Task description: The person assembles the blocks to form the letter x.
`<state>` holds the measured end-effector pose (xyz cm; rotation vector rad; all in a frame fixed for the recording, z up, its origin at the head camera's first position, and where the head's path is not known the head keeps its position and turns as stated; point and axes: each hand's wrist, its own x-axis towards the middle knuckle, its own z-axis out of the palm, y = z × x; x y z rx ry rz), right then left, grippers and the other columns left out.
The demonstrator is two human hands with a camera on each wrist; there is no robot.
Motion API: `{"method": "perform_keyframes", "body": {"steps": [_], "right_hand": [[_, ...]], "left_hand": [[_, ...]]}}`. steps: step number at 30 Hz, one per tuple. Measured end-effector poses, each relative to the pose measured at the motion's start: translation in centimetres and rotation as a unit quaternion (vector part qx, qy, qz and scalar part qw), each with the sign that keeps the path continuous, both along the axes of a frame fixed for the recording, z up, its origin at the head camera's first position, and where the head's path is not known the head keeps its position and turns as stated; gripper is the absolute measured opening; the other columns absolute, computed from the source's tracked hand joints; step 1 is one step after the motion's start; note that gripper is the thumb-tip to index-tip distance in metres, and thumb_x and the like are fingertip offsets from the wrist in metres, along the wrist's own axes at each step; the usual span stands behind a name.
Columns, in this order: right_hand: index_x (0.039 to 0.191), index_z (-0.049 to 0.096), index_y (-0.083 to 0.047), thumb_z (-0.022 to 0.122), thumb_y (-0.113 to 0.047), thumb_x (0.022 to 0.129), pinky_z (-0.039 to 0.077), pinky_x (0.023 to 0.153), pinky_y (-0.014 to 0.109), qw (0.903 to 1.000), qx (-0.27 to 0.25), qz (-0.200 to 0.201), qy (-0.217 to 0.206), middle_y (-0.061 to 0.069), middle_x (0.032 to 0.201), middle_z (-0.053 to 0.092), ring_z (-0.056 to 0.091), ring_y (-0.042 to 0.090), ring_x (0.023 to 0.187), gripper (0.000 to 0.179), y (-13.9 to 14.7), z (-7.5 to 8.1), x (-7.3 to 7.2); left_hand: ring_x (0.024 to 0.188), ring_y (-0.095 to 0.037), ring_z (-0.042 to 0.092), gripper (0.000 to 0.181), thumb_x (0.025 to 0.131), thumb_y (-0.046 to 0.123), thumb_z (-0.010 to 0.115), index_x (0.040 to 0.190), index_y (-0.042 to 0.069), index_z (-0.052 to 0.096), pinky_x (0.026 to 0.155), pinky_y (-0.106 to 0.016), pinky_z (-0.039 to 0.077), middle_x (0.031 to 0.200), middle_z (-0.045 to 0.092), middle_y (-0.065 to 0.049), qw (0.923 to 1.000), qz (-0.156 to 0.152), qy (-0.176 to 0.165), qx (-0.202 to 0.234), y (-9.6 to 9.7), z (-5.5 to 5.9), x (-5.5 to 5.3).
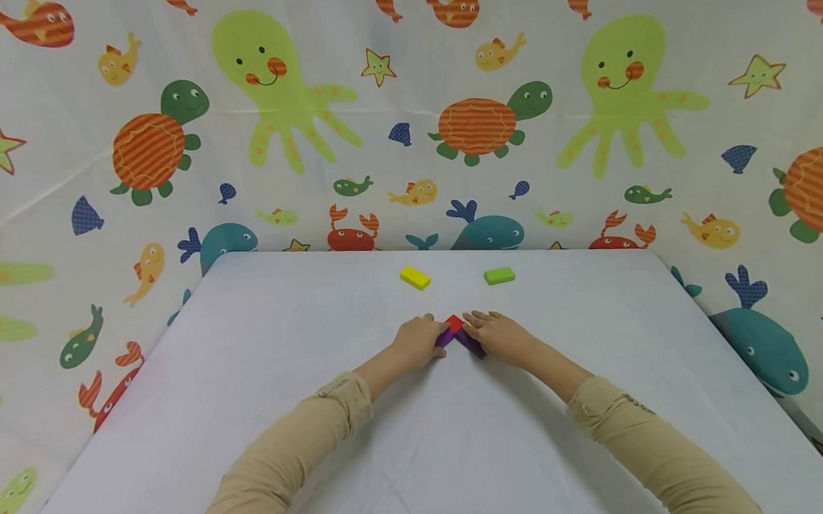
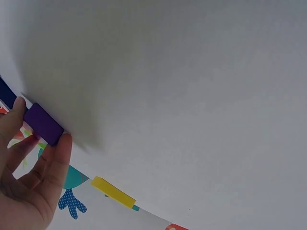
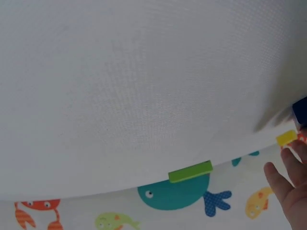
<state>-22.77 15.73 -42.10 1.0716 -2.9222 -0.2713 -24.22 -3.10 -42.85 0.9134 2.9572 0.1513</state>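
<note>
My left hand [image 1: 416, 342] pinches a purple block [image 2: 43, 124] between thumb and fingertips, close over the white table. Beside it a red block [image 1: 454, 323] lies at the top of an angle formed by the purple block and a dark blue block [image 1: 470, 344]. My right hand [image 1: 505, 339] is at the dark blue block's right side, its fingers [image 3: 277, 178] straight and spread, pointing toward the red block. In the right wrist view the dark blue block is cut off by the frame's edge, and the right thumb is hidden.
Farther back on the white table [image 1: 303, 317] lie a yellow block [image 1: 415, 278] and a green block [image 1: 499, 276], set apart from each other. A sea-animal printed cloth [image 1: 401, 56] hangs behind the table's back edge and along both sides.
</note>
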Motion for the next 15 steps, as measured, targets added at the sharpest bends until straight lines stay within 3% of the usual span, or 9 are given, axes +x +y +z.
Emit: {"method": "perform_keyframes", "body": {"steps": [9,15], "right_hand": [[0.122,0.061,0.002,0.060,-0.019,0.092,0.047,0.098,0.045,0.9965,-0.068,-0.050,0.002,0.021,0.132,0.056,0.054,0.035,0.122,0.036,-0.24,-0.04,0.10],[0.118,0.063,0.003,0.061,-0.022,0.091,0.049,0.096,0.044,0.9944,-0.081,-0.067,0.005,0.022,0.129,0.058,0.057,0.035,0.118,0.037,-0.35,-0.27,0.01]], "left_hand": [[0.091,-0.022,0.062,0.054,0.082,0.034,0.071,0.130,0.013,0.057,0.081,-0.033,0.053,0.113,0.064,-0.012,0.9999,0.005,-0.010,-0.004,0.00,0.12,-0.04],[0.093,-0.020,0.061,0.063,0.083,0.035,0.070,0.138,0.013,0.048,0.083,-0.032,0.052,0.115,0.063,-0.012,0.9997,0.005,-0.023,0.003,-0.12,0.01,-0.18]]}}
